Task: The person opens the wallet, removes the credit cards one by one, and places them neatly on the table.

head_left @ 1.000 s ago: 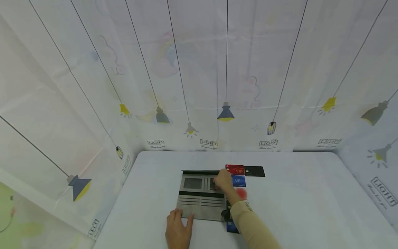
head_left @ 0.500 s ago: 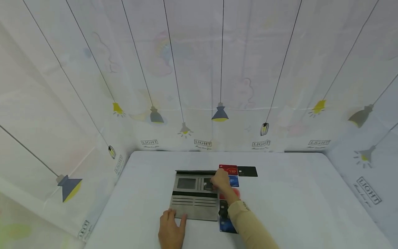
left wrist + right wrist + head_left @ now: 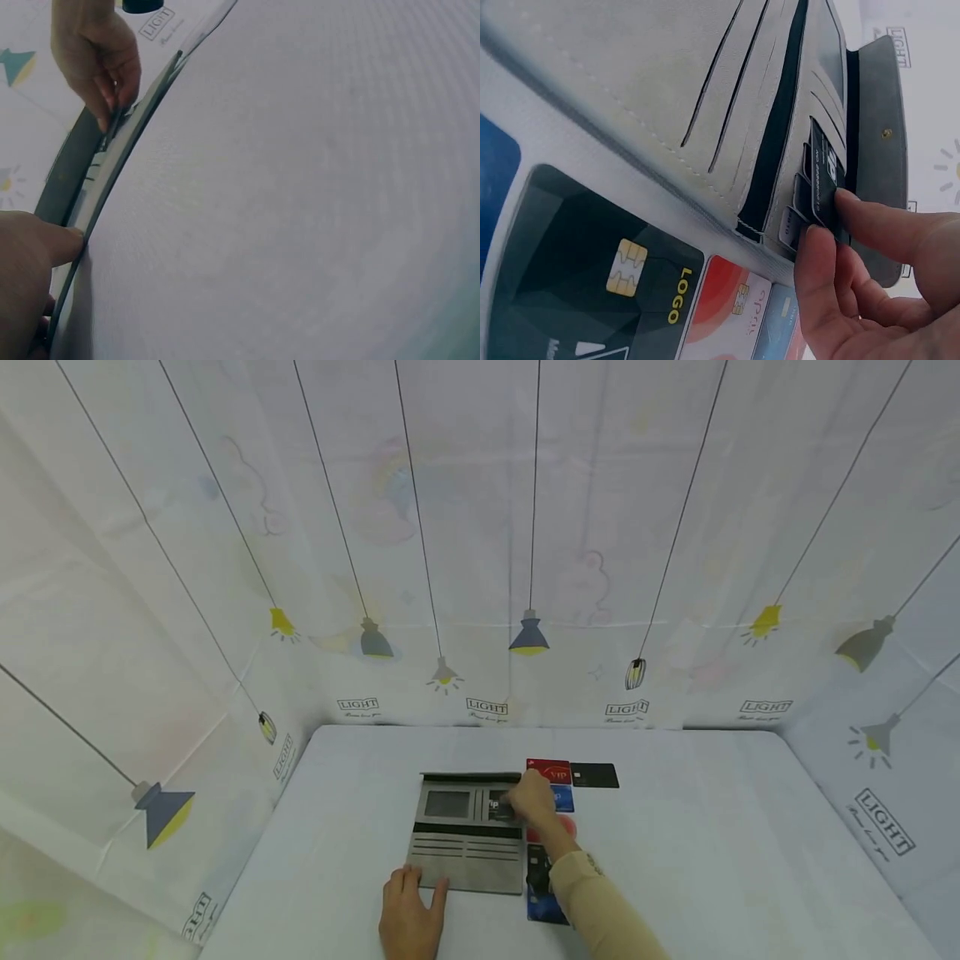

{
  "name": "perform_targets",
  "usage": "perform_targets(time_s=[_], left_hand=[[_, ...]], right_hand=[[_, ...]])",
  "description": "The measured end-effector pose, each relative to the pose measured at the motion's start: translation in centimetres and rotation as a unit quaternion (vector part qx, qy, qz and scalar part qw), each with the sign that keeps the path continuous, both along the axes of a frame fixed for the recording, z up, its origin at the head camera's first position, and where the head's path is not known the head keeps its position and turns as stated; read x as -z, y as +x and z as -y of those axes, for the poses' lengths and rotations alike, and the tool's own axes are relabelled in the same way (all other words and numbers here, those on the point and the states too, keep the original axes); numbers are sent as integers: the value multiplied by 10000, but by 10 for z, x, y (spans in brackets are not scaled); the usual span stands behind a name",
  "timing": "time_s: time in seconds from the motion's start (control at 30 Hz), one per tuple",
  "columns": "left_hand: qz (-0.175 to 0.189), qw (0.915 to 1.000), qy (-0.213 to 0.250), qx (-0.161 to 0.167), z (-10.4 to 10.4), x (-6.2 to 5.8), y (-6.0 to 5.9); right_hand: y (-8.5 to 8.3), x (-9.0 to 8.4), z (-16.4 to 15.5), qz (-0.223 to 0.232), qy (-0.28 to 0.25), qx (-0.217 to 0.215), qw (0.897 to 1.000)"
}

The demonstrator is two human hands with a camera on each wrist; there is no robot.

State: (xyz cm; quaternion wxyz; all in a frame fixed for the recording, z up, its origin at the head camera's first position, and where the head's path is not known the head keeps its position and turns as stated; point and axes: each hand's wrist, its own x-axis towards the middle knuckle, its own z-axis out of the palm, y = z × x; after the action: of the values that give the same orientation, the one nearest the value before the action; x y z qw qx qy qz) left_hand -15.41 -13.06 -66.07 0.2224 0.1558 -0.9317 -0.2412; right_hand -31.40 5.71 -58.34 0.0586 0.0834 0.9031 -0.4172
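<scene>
A grey wallet [image 3: 480, 872] lies unfolded on the white table, with card slots and a clear window on its upper half. My right hand [image 3: 531, 797] is over its upper right part. In the right wrist view, the thumb and index finger pinch a black card [image 3: 825, 169] with pale lettering at the slots. Tips of other cards [image 3: 791, 225] show in the slots beside it. My left hand [image 3: 411, 914] rests at the wallet's lower left edge, thumb spread apart from the fingers. The left wrist view shows its thumb [image 3: 64, 244] on that edge.
Right of the wallet lie a red VIP card [image 3: 550, 770], a black card [image 3: 595, 775], a blue card [image 3: 562, 798], a red-and-white card [image 3: 727, 307], a dark LOGO card [image 3: 592, 262] and another blue card [image 3: 546, 906]. A lamp-patterned cloth [image 3: 480, 527] stands behind the table.
The head view has shifted slightly, moving the scene left. Lettering on the black card at the right hand's fingertips has come into sight. The left hand stays at the wallet's lower edge.
</scene>
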Motion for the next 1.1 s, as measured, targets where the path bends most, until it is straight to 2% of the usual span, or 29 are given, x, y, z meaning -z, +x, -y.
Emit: perform_targets(time_s=[0.1, 0.33, 0.53, 0.83, 0.97, 1.1], left_hand=[[75, 10000, -3, -6, 1, 0, 0], [-40, 9999, -55, -87, 0, 1, -1], [67, 9999, 1, -74, 1, 2, -1], [49, 10000, 40, 0, 0, 2, 0], [-59, 10000, 5, -28, 0, 2, 0], [-84, 9999, -19, -58, 0, 2, 0]], right_hand=[[0, 1, 1, -22, 0, 29, 10000], [4, 1, 2, 9, -154, -128, 9998], [7, 6, 3, 114, -243, -145, 9995], [9, 10, -4, -77, -281, -123, 9995], [11, 8, -10, -138, -468, -111, 9987], [15, 6, -16, -6, -840, 5, 9965]])
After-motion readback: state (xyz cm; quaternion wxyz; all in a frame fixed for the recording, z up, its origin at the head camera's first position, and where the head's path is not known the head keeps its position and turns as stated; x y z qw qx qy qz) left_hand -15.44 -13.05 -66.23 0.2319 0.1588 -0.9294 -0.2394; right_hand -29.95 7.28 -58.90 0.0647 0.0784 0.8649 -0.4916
